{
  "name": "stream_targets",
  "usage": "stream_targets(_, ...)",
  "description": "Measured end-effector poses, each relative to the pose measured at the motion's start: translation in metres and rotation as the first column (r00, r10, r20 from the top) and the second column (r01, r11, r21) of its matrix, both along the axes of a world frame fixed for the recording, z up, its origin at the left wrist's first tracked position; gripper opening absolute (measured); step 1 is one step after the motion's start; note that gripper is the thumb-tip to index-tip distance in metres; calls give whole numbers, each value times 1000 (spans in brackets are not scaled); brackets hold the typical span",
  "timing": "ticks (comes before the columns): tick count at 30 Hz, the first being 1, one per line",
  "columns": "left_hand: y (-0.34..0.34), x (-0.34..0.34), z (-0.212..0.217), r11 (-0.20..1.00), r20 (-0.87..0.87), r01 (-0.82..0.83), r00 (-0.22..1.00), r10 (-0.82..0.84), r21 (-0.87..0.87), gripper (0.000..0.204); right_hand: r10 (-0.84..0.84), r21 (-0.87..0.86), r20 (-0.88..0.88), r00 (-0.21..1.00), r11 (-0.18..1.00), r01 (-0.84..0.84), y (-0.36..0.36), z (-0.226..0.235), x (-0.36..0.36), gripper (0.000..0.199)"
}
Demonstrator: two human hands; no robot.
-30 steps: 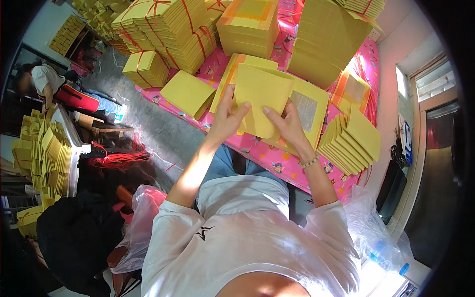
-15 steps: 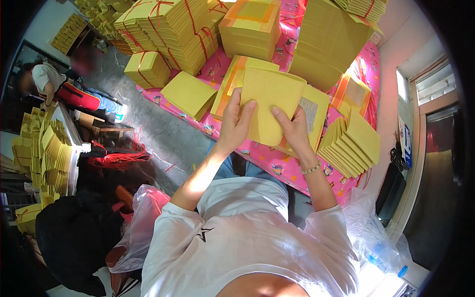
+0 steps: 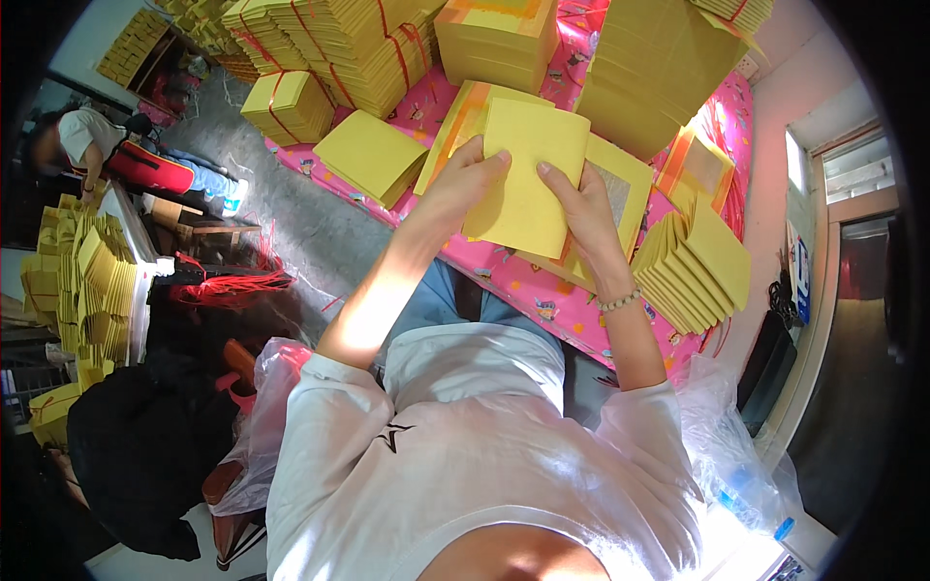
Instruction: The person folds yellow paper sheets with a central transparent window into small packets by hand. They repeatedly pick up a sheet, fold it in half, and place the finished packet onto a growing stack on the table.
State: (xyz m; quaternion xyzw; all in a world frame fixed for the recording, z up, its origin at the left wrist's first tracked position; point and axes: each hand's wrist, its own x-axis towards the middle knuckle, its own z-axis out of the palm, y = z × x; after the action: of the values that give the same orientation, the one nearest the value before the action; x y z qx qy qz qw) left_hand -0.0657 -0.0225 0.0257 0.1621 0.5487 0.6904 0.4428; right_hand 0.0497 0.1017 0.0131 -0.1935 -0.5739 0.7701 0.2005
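Note:
A thin sheaf of yellow paper sheets [image 3: 528, 179] is held up between both hands above the pink patterned cloth [image 3: 542, 290]. My left hand [image 3: 463, 184] grips its left edge, fingers curled over the top. My right hand [image 3: 581, 208] holds the right edge; a bead bracelet sits on that wrist. Under the sheaf lies a flat yellow stack with an orange border and a silver square [image 3: 620, 194]. A fanned pile of folded yellow sheets [image 3: 697, 266] rests to the right of my right hand.
Tall bundles of yellow paper tied with red string [image 3: 339, 44] stand at the back, with a loose stack [image 3: 373, 155] on the left. Another person [image 3: 97, 145] sits at far left by more yellow piles [image 3: 87, 281]. Clear plastic bags [image 3: 727, 455] lie beside my right elbow.
Both hands have lifted the yellow sheaf slightly and closed in on its edges; the sheaf now stands more upright over the bordered stack.

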Motion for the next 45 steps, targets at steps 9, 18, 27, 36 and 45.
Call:
stream_targets(9, 7, -7, -2, 997, 165, 37, 986, -25, -70, 30, 25, -81, 20, 999, 996, -23, 2, -4, -1, 36)
stream_targets(18, 7, -10, -7, 998, 187, 52, 981, -45, -35, 32, 43, -61, 0, 999, 997, -43, 5, -12, 1, 39)
stream_targets(27, 6, 15, 5, 992, 44, -109, 993, 112, -58, 36, -13, 102, -19, 1000, 995, 15, -1, -5, 4, 38)
stream_targets(36, 6, 37, -2, 950, -192, -158, 958, 213, 268, 35, -46, 165, -52, 998, 985, 54, -7, 6, 13, 40)
stream_targets(45, -3, 47, 3, 937, -265, -149, 934, 238, 316, 33, -41, 219, -94, 995, 974, 61, -13, 18, 22, 40)
